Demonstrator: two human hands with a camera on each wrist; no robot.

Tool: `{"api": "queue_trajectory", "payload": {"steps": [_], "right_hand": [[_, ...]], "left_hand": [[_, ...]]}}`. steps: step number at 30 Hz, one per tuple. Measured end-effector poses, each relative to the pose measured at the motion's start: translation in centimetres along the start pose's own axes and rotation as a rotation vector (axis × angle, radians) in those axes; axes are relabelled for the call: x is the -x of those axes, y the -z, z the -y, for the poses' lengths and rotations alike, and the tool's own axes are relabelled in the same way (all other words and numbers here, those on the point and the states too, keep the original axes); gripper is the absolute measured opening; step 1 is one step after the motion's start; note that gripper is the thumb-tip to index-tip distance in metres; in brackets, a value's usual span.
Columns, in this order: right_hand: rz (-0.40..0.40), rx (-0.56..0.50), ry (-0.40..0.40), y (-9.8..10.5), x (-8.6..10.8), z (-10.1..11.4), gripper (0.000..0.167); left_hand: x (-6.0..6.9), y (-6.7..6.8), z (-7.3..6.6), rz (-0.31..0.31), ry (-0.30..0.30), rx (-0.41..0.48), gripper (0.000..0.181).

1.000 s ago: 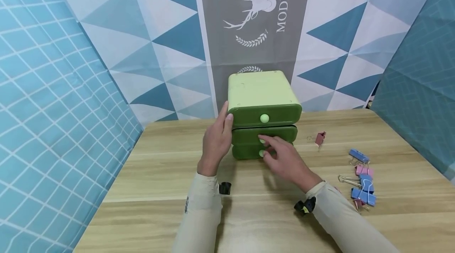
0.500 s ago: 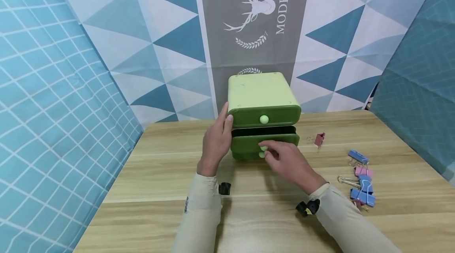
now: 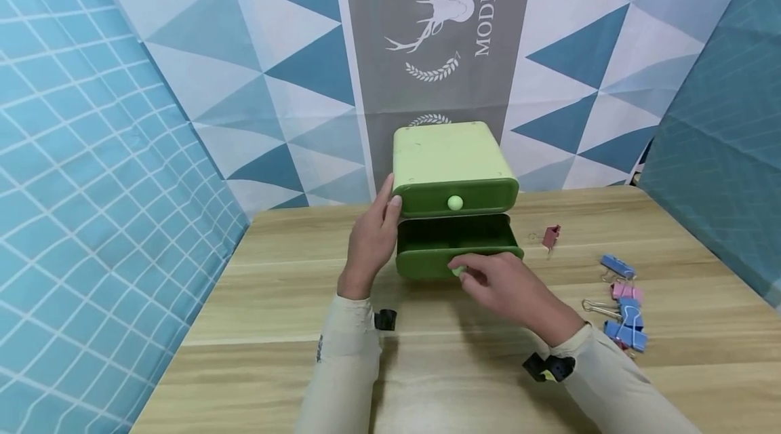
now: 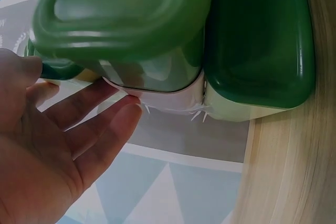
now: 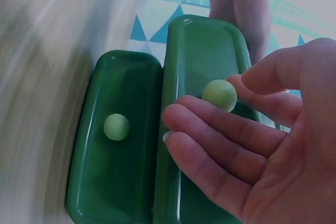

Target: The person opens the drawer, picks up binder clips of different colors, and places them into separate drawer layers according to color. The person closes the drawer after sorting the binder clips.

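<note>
Both hands are busy near the middle of the frame. The right hand (image 3: 509,291) pinches a round knob (image 3: 457,272) with thumb and finger, and its other fingers bend in. The knob is small, so a pinch seems the best way to hold it. The left hand (image 3: 371,242) lays its long fingers on the left side of the green box (image 3: 448,152), with its thumb by the front edge. It is probably there so the box does not slide or tip.

That knob is on the middle drawer (image 3: 421,264), just below the center of the frame. It sticks out, so you can look down into it. Above it, the top drawer (image 3: 424,199) is closed. The bottom drawer (image 5: 115,182) is hidden in the head view, but the right wrist view shows it at lower left, down by the bench (image 3: 274,352).

To the right of the box, a red clip (image 3: 551,237) lies alone. Farther right is a bunch of blue and pink clips (image 3: 630,312). Maybe they lie off to the side so the drawer has room. At the top, a gray deer cloth (image 3: 378,91) hangs behind it all.
</note>
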State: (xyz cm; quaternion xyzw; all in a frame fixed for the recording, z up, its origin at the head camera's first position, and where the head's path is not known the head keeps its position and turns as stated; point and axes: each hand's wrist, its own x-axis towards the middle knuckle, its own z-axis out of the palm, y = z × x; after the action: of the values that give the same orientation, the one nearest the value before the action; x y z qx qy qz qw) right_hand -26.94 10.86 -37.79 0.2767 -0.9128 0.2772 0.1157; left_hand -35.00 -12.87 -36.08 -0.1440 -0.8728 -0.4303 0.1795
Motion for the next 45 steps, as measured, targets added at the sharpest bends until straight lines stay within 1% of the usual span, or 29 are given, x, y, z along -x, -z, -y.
{"api": "queue_trajectory", "payload": {"steps": [7, 13, 17, 21, 27, 32, 37, 40, 45], "right_hand": [[0.059, -0.049, 0.016, 0.5, 1.4, 0.9, 0.024], [0.101, -0.068, -0.003, 0.6, 2.2, 1.9, 0.025], [0.115, -0.074, -0.013, 0.5, 2.9, 2.3, 0.024], [0.137, -0.087, -0.026, 0.4, 3.6, 2.7, 0.025], [0.168, -0.113, -0.016, 0.2, 4.5, 3.2, 0.025], [0.152, -0.104, -0.001, -0.1, 4.8, 3.3, 0.026], [0.151, -0.104, 0.027, -0.3, 5.1, 3.4, 0.026], [0.165, -0.116, 0.038, -0.4, 5.4, 3.5, 0.026], [0.201, -0.129, 0.027, -0.7, 5.7, 3.4, 0.029]], "left_hand": [[-0.1, 0.5, -0.1, 0.053, 0.005, 0.043, 0.054], [-0.1, 1.0, 0.0, 0.112, 0.004, 0.094, 0.055], [-0.1, 1.1, 0.0, 0.135, 0.010, 0.129, 0.058], [0.0, 1.1, 0.2, 0.149, 0.010, 0.140, 0.057], [0.0, 1.0, 0.4, 0.143, -0.001, 0.133, 0.057], [-0.3, 0.9, 0.4, 0.121, -0.026, 0.117, 0.056], [-0.2, 0.9, 0.5, 0.110, -0.026, 0.117, 0.056], [-0.1, 0.9, 0.5, 0.105, -0.027, 0.123, 0.056], [0.0, 0.8, 0.6, 0.104, -0.034, 0.115, 0.056]]}}
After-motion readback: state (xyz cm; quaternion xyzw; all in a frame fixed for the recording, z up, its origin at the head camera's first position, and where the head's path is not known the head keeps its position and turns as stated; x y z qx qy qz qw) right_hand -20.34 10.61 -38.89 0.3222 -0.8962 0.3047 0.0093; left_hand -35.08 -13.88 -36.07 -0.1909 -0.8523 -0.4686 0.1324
